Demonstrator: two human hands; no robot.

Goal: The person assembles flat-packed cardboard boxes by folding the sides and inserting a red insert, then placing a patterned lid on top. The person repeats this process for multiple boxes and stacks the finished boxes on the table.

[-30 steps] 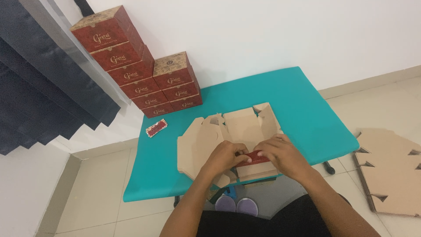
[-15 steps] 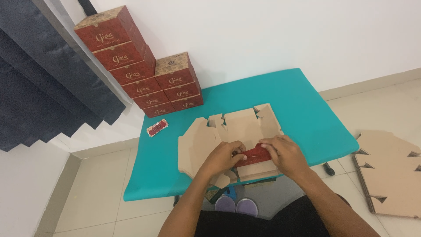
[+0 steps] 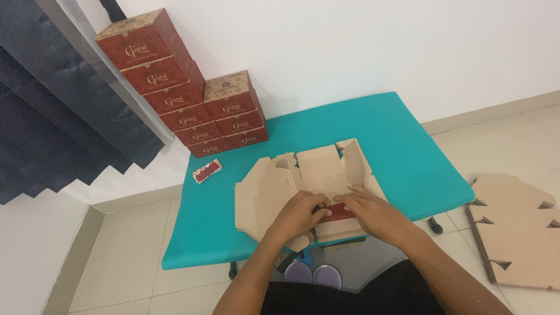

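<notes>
A flat brown cardboard box blank [image 3: 321, 169], its flaps partly raised, lies on the teal table [image 3: 402, 151]. My left hand [image 3: 300, 213] and my right hand [image 3: 373, 210] press on its near edge, fingers meeting over a red printed panel [image 3: 337, 211] folded up at the front. Both hands grip that front flap. The blank's left wing [image 3: 259, 195] lies flat beside my left hand.
Stacks of finished red boxes [image 3: 175, 93] stand on the table's far left corner against the white wall. A small red card [image 3: 207, 171] lies near them. Flat cardboard blanks [image 3: 519, 227] lie on the tiled floor at right. A dark curtain [image 3: 52, 105] hangs at left.
My hands have moved closer together on the front flap, and the red panel shows less between them. The view has shifted slightly; the box blank stays in place.
</notes>
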